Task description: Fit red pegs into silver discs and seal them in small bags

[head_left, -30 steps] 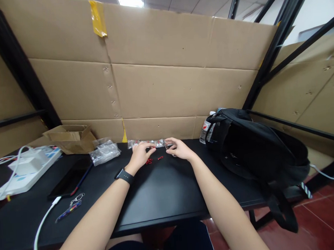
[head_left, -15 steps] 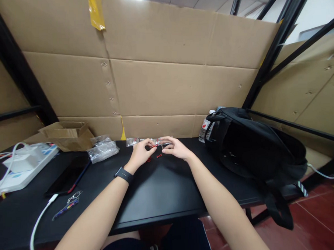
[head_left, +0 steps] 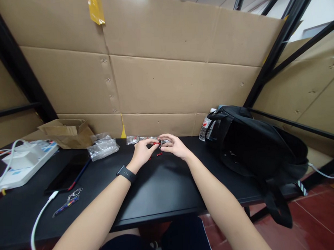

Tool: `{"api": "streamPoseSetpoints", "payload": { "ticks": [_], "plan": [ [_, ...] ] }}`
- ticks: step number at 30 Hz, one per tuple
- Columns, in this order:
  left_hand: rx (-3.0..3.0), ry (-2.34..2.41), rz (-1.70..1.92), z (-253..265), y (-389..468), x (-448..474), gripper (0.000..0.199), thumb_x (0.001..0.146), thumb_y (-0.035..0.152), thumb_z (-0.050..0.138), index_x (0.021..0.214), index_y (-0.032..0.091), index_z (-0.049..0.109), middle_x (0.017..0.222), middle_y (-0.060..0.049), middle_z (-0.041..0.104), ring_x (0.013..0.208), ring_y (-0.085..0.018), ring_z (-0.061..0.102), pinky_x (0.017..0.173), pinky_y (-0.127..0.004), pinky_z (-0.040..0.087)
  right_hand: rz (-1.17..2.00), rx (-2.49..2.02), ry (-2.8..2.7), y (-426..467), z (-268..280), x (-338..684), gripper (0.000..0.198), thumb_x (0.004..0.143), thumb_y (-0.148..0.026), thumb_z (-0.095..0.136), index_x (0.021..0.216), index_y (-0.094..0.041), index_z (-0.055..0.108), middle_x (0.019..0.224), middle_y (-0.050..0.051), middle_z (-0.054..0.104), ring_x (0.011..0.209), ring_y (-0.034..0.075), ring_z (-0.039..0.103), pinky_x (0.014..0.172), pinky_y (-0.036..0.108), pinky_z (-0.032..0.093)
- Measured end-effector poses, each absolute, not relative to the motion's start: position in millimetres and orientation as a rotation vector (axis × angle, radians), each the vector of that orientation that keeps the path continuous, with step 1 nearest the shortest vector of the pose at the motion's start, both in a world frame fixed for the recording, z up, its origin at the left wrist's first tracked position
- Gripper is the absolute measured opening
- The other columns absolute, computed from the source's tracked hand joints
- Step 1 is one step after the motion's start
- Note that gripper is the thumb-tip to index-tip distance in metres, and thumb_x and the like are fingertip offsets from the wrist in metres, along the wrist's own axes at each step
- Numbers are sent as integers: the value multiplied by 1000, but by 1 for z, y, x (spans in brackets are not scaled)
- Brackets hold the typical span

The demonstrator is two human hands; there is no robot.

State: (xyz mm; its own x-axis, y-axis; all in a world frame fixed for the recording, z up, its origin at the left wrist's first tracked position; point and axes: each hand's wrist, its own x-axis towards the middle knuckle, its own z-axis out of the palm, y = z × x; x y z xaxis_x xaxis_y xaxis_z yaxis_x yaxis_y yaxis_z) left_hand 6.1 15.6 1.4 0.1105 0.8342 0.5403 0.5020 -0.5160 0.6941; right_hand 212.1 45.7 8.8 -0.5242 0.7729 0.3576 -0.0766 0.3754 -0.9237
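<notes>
Above the far part of the black table [head_left: 159,193], my left hand [head_left: 142,152] pinches a small red cord [head_left: 156,143] between thumb and fingertips. My right hand [head_left: 175,146] faces it, closed at the fingertips around a tiny dark and shiny piece that is too small to name. The fingertips of both hands almost meet. Just below them lies another short red cord [head_left: 159,154]. Behind the hands, small clear packets [head_left: 132,140] lie in a row along the cardboard wall, partly covered by my fingers. A dark watch sits on my left wrist.
At left are a white power strip [head_left: 30,169], a phone [head_left: 66,173] with a white cable, a keychain [head_left: 67,205], an open cardboard box [head_left: 70,134] and clear plastic bags [head_left: 103,148]. A black backpack [head_left: 256,147] and a water bottle [head_left: 206,129] stand at right.
My two hands have come closer together, fingertip to fingertip, bringing the red cord against the small shiny piece. The view has tipped slightly downward.
</notes>
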Motion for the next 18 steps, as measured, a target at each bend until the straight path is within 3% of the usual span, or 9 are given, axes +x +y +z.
{"api": "streamPoseSetpoints", "payload": {
  "ticks": [11, 18],
  "plan": [
    [2107, 1377, 1331, 4, 12, 9, 11, 88, 33, 68, 92, 26, 76, 98, 0, 78, 96, -22, 71, 100, -38, 45, 1263, -631, -1842, 43, 12, 211, 59, 70, -28, 84, 125, -26, 61, 133, 9, 62, 105, 20, 69, 99, 40, 55],
    [2280, 1564, 1262, 10, 6, 12, 13, 94, 32, 61, 93, 27, 73, 109, -3, 74, 111, -26, 61, 104, -45, 32, 1274, -627, -1813, 41, 12, 208, 61, 68, -31, 85, 123, -25, 61, 130, 9, 65, 103, 21, 70, 98, 41, 55]
  ]
}}
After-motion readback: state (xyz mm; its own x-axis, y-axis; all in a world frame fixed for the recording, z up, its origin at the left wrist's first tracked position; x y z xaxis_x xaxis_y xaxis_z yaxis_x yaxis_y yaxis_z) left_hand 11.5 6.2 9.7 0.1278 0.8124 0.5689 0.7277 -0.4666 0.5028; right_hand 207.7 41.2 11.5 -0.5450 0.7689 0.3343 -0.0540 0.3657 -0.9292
